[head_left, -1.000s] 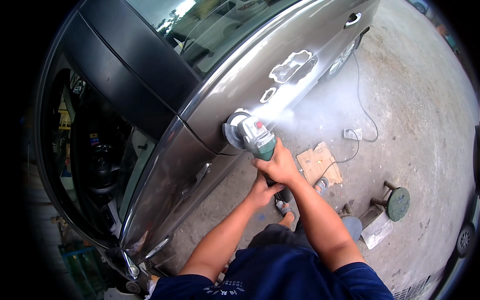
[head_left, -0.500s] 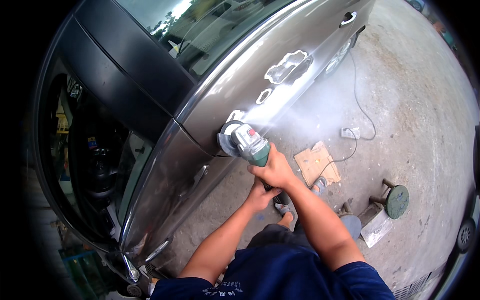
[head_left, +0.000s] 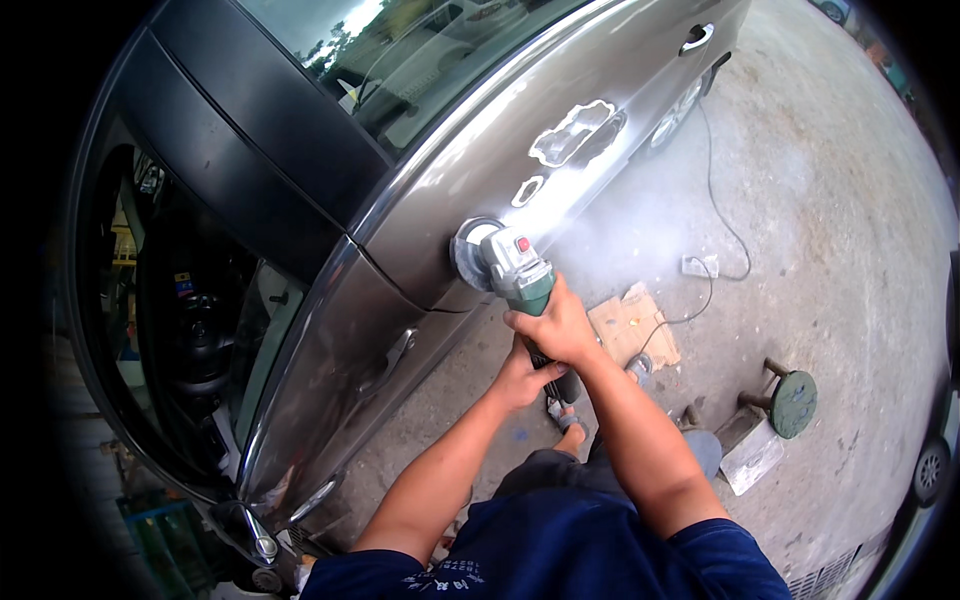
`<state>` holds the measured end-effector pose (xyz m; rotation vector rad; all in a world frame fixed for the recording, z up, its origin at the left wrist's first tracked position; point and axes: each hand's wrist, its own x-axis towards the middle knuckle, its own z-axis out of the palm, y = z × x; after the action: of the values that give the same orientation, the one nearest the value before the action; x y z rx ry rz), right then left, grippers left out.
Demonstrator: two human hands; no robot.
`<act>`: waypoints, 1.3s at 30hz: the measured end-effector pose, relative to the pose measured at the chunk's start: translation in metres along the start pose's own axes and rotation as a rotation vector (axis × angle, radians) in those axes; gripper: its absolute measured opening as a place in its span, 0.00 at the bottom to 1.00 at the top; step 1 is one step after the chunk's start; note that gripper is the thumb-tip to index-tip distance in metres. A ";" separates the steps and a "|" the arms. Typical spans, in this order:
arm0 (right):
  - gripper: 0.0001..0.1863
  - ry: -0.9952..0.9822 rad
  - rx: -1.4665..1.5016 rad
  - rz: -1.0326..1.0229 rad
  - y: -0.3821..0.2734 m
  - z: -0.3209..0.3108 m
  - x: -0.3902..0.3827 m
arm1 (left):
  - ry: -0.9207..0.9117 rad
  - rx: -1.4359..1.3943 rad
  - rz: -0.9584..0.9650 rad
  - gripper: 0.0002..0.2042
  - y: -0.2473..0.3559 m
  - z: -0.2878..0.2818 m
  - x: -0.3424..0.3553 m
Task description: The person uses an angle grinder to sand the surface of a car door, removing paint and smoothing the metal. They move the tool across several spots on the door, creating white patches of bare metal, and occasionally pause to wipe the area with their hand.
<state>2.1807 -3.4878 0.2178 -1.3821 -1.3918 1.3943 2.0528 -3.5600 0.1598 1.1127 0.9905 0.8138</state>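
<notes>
Both my hands are closed around a green and grey angle grinder (head_left: 519, 272). My right hand (head_left: 563, 322) wraps the green body just behind the metal head. Lower down, my left hand (head_left: 519, 378) grips the dark rear part of the handle. The round disc (head_left: 472, 250) lies against the brown car door (head_left: 440, 215), near the seam between the two doors, and hides the spot beneath it. Farther up the door are a small bare patch with a white edge (head_left: 527, 191) and a larger one (head_left: 575, 135). Pale dust drifts off to the right.
A cable runs over the concrete floor (head_left: 830, 200) to a white power strip (head_left: 700, 265). Flattened cardboard (head_left: 632, 328) lies by my feet. To the right stand a green round stool (head_left: 794, 404) and a grey box (head_left: 752, 457). Another car (head_left: 932, 470) is at the right edge.
The grinder and both hands have shifted slightly to the right. Its disc has turned more face-on to the door and covers the lowest white-edged patch. The dust cloud has spread a little.
</notes>
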 end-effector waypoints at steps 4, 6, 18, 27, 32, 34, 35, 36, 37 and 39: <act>0.39 -0.080 -0.082 -0.053 0.013 0.010 -0.008 | 0.074 0.046 0.067 0.43 -0.016 0.008 -0.016; 0.39 -0.036 -0.049 -0.040 0.010 0.006 -0.001 | 0.051 0.019 0.062 0.41 -0.016 0.003 -0.007; 0.38 -0.022 -0.108 -0.030 -0.012 0.002 0.000 | 0.033 -0.101 0.088 0.35 0.012 0.009 -0.005; 0.36 -0.069 -0.155 -0.060 -0.027 0.008 -0.003 | 0.022 -0.099 0.087 0.29 0.009 0.003 -0.010; 0.34 -0.110 -0.245 -0.139 -0.024 0.016 -0.006 | 0.043 -0.036 0.091 0.28 0.001 0.003 -0.019; 0.34 -0.074 -0.203 -0.104 -0.028 0.012 -0.005 | 0.049 -0.086 0.090 0.27 0.013 0.005 -0.015; 0.34 -0.052 -0.187 -0.093 -0.029 0.010 -0.003 | 0.055 -0.114 0.089 0.27 0.019 0.006 -0.011; 0.34 -0.028 -0.174 -0.084 -0.030 0.008 -0.002 | 0.061 -0.144 0.091 0.27 0.022 0.008 -0.009; 0.34 -0.040 -0.162 -0.080 -0.031 0.007 -0.001 | 0.041 -0.152 0.102 0.27 0.017 0.006 -0.007; 0.37 -0.121 -0.188 -0.067 -0.025 0.011 -0.005 | 0.056 -0.074 0.096 0.28 0.007 0.005 -0.015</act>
<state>2.1657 -3.4904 0.2413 -1.3732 -1.6696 1.3505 2.0522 -3.5735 0.1702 1.0855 0.9520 0.9562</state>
